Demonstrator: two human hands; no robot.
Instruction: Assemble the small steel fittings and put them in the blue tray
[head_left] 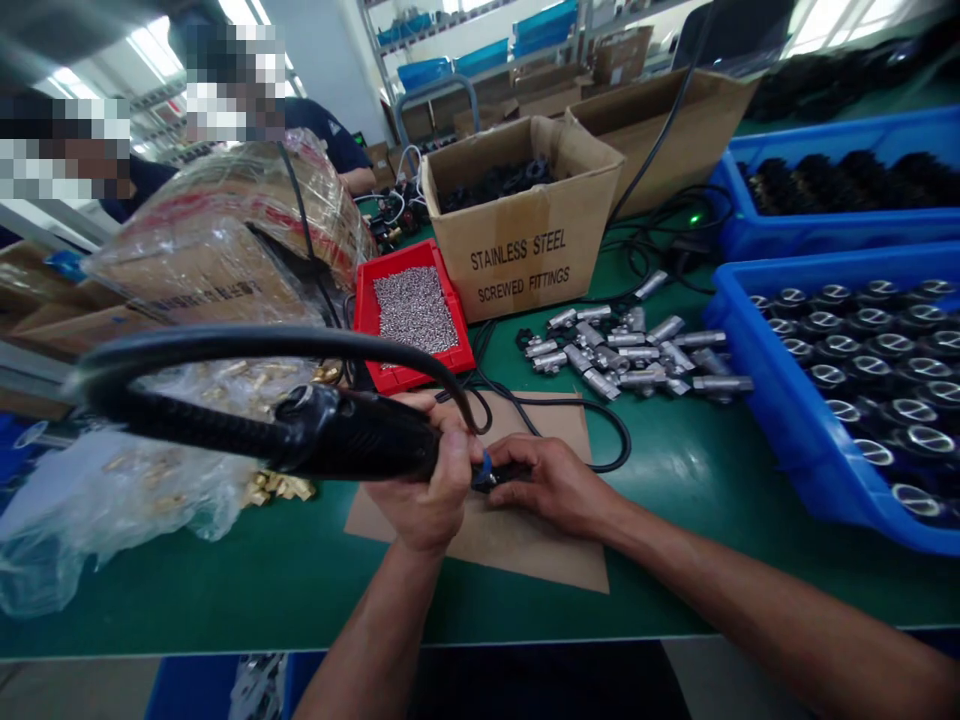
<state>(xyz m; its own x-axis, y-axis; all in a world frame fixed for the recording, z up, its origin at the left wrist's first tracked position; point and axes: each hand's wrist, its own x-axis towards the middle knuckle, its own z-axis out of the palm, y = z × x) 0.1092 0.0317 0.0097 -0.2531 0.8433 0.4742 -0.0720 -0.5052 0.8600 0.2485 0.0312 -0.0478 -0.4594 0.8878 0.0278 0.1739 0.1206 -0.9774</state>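
Cardboard sheet (525, 552) on bench (225, 590), left hand (429, 495) above it holding tool (375, 437), bag (135, 500) left, tray (424, 375) beyond sheet, carton (525, 275) right of tray, fittings (634, 352) near-right of carton, crates (795, 450) right.

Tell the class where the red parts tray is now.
In the head view, the red parts tray is slightly left of centre, immediately left of the lettered cardboard box and beyond the left hand.

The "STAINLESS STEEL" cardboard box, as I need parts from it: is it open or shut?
Open: the cardboard box has no lid across its top, and dark parts show inside.
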